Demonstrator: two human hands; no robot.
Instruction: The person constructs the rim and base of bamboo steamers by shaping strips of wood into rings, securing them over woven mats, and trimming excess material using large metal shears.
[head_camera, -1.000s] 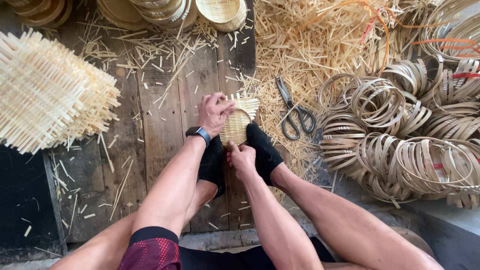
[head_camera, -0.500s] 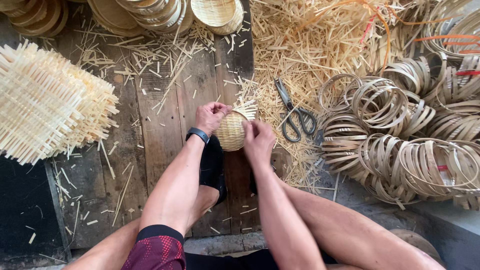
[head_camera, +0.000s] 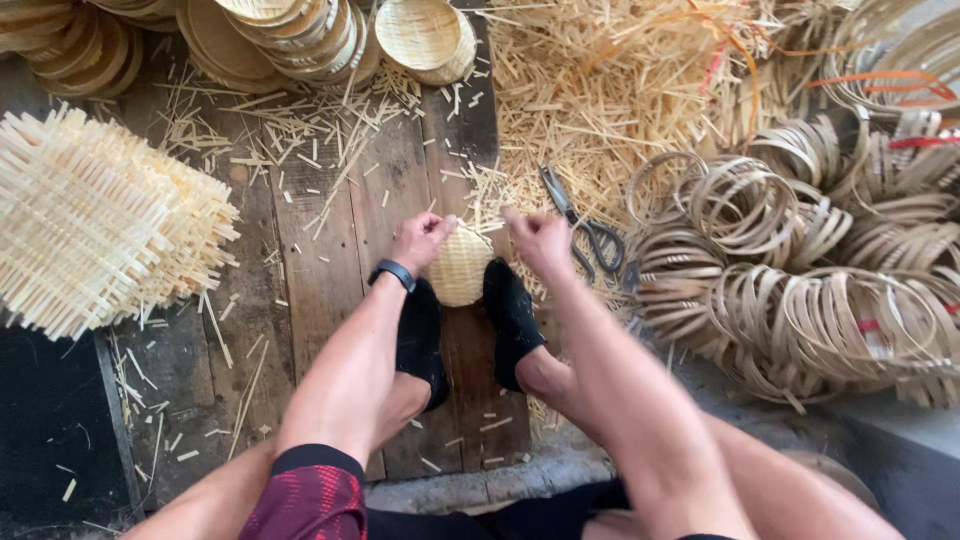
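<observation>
A small round woven bamboo basket (head_camera: 459, 268) sits dome-up between my two feet in black socks, on a wooden plank floor (head_camera: 320, 260). My left hand (head_camera: 420, 240), with a black band on the wrist, pinches the basket's upper left rim. My right hand (head_camera: 538, 238) grips its upper right rim, fingers closed. Both forearms reach down over my knees.
Black-handled scissors (head_camera: 585, 225) lie just right of my right hand on bamboo shavings (head_camera: 610, 90). A heap of bamboo rings (head_camera: 800, 270) fills the right. Flat woven mats (head_camera: 95, 225) are stacked at left. Finished baskets (head_camera: 425, 35) are piled at the top.
The basket has been turned over between my feet, from showing its trimmed edge to dome-up. My right hand has moved from its near side to its upper right rim.
</observation>
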